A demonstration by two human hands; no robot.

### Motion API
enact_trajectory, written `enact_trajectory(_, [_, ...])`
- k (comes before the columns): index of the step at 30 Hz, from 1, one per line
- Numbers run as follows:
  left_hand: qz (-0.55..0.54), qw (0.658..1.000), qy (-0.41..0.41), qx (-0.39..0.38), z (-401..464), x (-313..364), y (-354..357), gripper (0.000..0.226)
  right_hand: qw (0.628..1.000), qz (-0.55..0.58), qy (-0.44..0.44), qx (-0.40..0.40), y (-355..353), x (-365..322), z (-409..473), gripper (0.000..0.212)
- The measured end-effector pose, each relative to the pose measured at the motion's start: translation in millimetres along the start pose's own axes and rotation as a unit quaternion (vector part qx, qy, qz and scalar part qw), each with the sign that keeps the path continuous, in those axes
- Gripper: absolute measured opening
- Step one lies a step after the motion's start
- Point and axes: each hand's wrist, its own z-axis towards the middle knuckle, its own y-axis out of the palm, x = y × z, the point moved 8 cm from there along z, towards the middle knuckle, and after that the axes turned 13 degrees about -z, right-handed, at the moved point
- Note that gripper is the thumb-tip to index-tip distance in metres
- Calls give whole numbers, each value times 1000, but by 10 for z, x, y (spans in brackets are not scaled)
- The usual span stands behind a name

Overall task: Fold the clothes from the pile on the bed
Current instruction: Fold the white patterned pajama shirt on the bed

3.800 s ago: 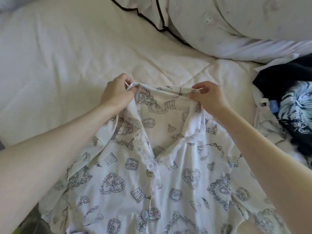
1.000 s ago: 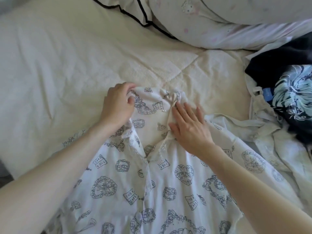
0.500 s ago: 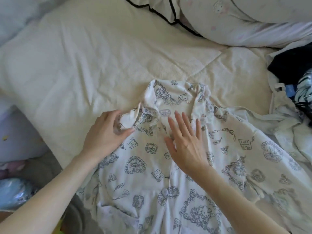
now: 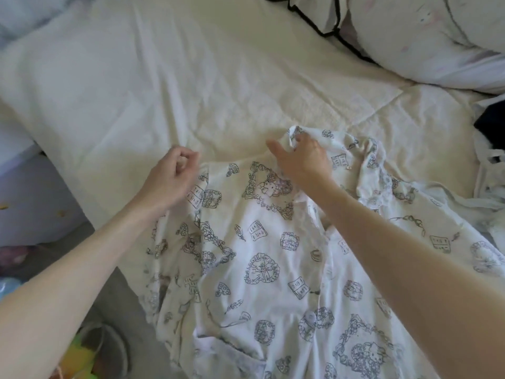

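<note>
A white pyjama shirt (image 4: 262, 269) printed with grey hearts and cartoon cats lies front up on the cream bedspread (image 4: 191, 77), buttons closed. My left hand (image 4: 169, 181) sits at the shirt's left shoulder corner with its fingers curled, pinching the fabric edge there. My right hand (image 4: 303, 160) grips the bunched collar at the top of the shirt, with the forefinger pointing left. The right sleeve spreads out towards the right. The shirt's lower part runs out of view at the bottom.
The pile of clothes is at the right edge: a dark garment (image 4: 489, 124) and a white strappy one (image 4: 492, 162). Pillows (image 4: 437, 36) lie at the top right, one with black trim (image 4: 317, 15). The bed's left edge drops to a floor with coloured items (image 4: 82, 354).
My right hand has left the shirt's chest, where it lay flat, and now grips the collar. My left hand has slid out to the shoulder corner. The view has shifted.
</note>
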Motion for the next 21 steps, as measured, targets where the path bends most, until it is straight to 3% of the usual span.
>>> enact_trajectory(2, [39, 998, -13, -56, 16, -59, 62, 19, 996, 69, 45, -32, 68, 23, 182, 37])
enact_trajectory(3, [55, 997, -10, -59, 48, -79, 57, 18, 991, 100, 71, -49, 89, 42, 249, 35])
enact_trajectory(7, [38, 999, 5, 1, 265, -96, -58, 17, 989, 119, 90, -15, 20, 54, 401, 27])
enact_trajectory(11, [48, 999, 1, 25, 353, -196, -32, 16, 996, 79, 24, 38, 24, -69, 292, 30])
enact_trajectory(13, [20, 999, 8, 30, 293, -258, -38, 15, 997, 11, -17, 74, 57, -119, 93, 30])
enact_trajectory(16, [-29, 998, 8, 47, 48, -340, -99, 26, 977, -107, -125, 133, 132, -269, -479, 47])
enact_trajectory(19, [-46, 996, -12, 69, -390, -487, -196, 39, 961, -131, -204, 136, 333, -337, -1090, 47])
enact_trajectory(21, [-32, 996, -45, 69, -699, -633, -242, 35, 957, -143, -225, 117, 508, -348, -1422, 46])
